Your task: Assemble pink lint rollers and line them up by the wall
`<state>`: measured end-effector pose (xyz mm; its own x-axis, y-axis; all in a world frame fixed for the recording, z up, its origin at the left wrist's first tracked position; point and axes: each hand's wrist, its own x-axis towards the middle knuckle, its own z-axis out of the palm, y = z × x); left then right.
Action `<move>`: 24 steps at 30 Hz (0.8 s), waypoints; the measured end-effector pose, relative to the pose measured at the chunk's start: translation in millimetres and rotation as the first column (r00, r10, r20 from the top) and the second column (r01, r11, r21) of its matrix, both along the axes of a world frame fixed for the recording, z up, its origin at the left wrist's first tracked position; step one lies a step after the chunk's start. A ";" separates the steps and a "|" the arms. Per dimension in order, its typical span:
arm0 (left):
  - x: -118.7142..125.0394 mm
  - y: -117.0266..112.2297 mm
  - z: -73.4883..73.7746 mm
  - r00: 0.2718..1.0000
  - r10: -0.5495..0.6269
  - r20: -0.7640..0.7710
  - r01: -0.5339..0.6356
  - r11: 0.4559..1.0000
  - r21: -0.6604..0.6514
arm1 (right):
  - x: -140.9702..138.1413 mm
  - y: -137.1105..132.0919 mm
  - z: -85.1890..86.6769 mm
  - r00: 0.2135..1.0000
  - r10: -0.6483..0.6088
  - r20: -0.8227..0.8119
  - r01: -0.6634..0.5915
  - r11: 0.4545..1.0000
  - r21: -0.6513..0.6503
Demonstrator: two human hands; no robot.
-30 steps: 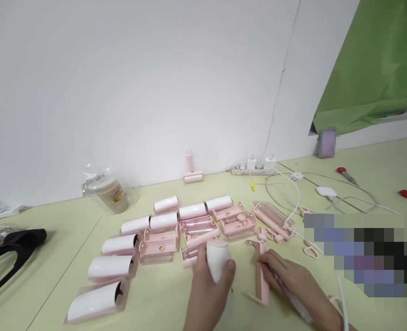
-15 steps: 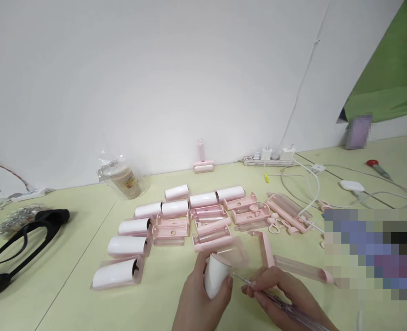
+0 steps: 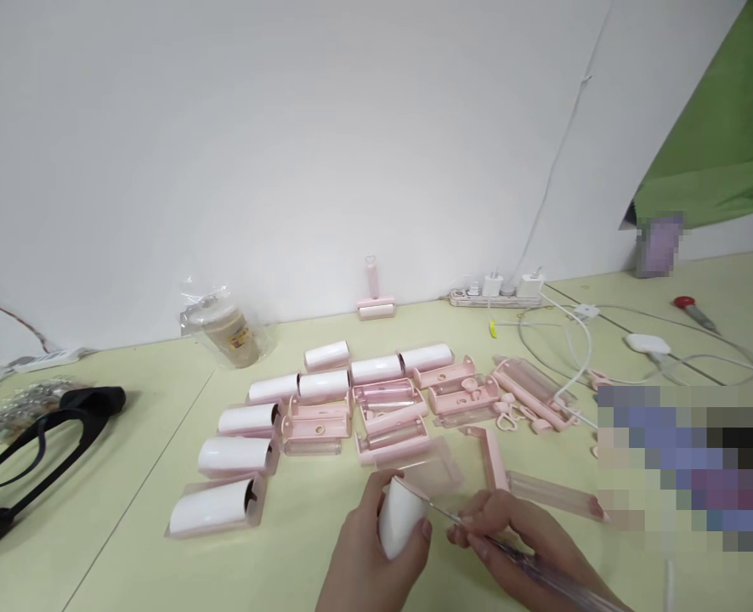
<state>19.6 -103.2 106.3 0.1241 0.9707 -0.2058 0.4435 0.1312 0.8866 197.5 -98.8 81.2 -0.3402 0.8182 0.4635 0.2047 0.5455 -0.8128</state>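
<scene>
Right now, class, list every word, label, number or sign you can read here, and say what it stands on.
None can be read.
Yellow-and-red label on the tan jar inside the clear plastic bag: too blurred to read.
White paper roll held by the left hand: no print visible.
Pixelated patches at right: unreadable.

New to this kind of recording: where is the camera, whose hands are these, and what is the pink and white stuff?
No machine here: one camera worn on a person's head looks down at their own bare hands. The left hand grips a white roll. The right hand holds a thin clear-handled tool, its metal tip at the roll's upper end. On the pale green table lie more white rolls and pink plastic holders, with a power strip by the wall. The blocky patch at right is blurring.
</scene>
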 end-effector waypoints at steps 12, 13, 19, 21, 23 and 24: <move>-6.4 13.0 7.2 0.999 -0.004 -0.037 0.007 0.997 0.078 | 8.6 18.1 19.9 0.929 -0.321 -0.183 0.233 0.894 -0.382; -3.7 18.2 11.4 0.999 -0.041 -0.026 0.045 0.990 0.130 | 9.0 23.6 26.5 0.930 -0.309 -0.196 0.222 0.902 -0.371; 19.3 51.4 20.0 0.956 -0.286 0.061 0.242 0.891 0.384 | 1.4 59.6 58.7 0.920 -0.388 0.052 0.391 0.904 -0.175; 22.7 57.2 15.7 0.954 -0.279 0.111 0.223 0.906 0.360 | -3.1 66.2 62.9 0.945 -0.306 0.114 0.324 0.924 -0.203; 22.8 59.7 10.9 0.948 -0.263 0.177 0.193 0.922 0.336 | -6.8 69.5 64.0 0.967 -0.241 0.085 0.254 0.941 -0.223; 22.1 60.2 8.8 0.944 -0.259 0.205 0.183 0.927 0.327 | -8.5 70.3 63.4 0.970 -0.234 0.057 0.241 0.948 -0.210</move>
